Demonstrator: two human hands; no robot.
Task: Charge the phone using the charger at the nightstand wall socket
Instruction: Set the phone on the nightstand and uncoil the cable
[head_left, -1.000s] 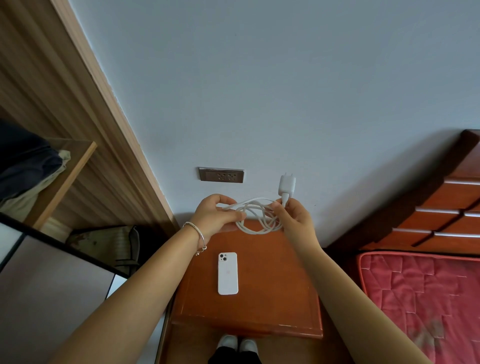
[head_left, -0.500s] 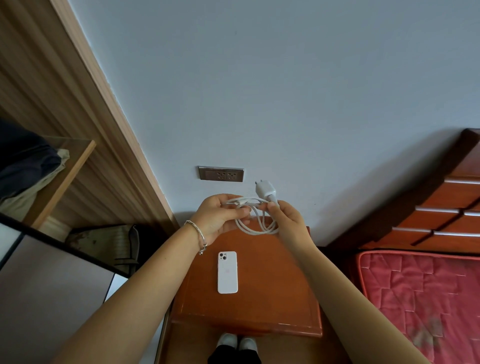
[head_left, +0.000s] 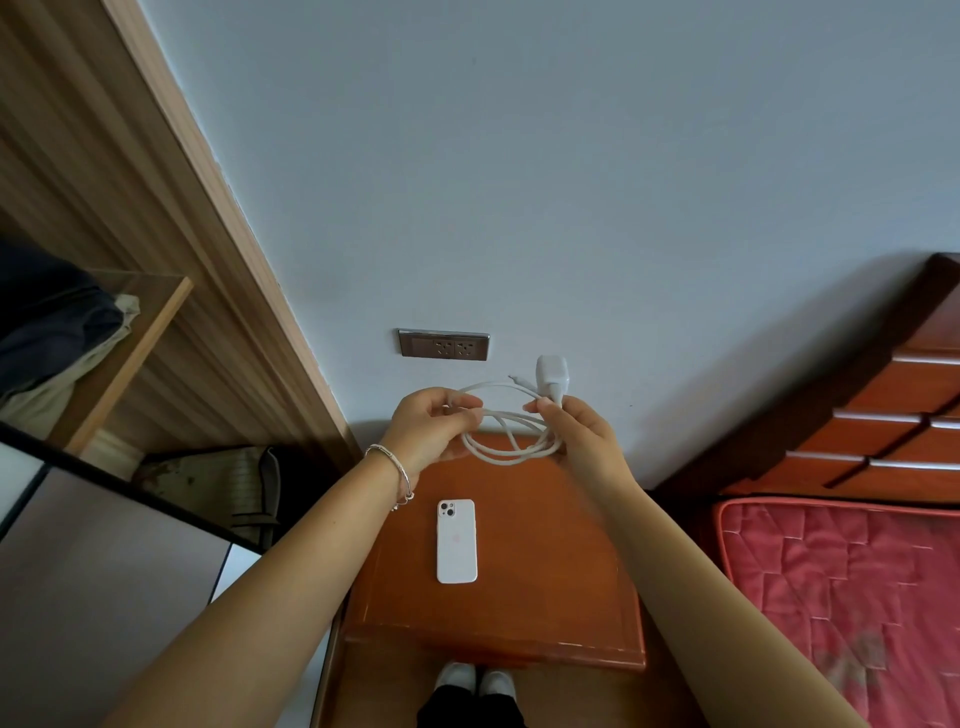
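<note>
Below the wall socket (head_left: 443, 344), left hand (head_left: 426, 434) and right hand (head_left: 584, 439) fingers pinch the coiled charger (head_left: 551, 382); neither socket nor phone (head_left: 456, 540) is plugged in.

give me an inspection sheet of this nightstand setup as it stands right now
surface: wooden nightstand, standing against the wall.
job's things: white phone lies camera side up on the nightstand, nothing plugged in; charger plug held up, not in the wall socket.
clutter: nothing seen.
hands: left hand and right hand both grip the cable.
cables: white cable hangs in loose loops between the hands, above the nightstand.
surroundings: red mattress to the right, wooden wardrobe to the left.
</note>
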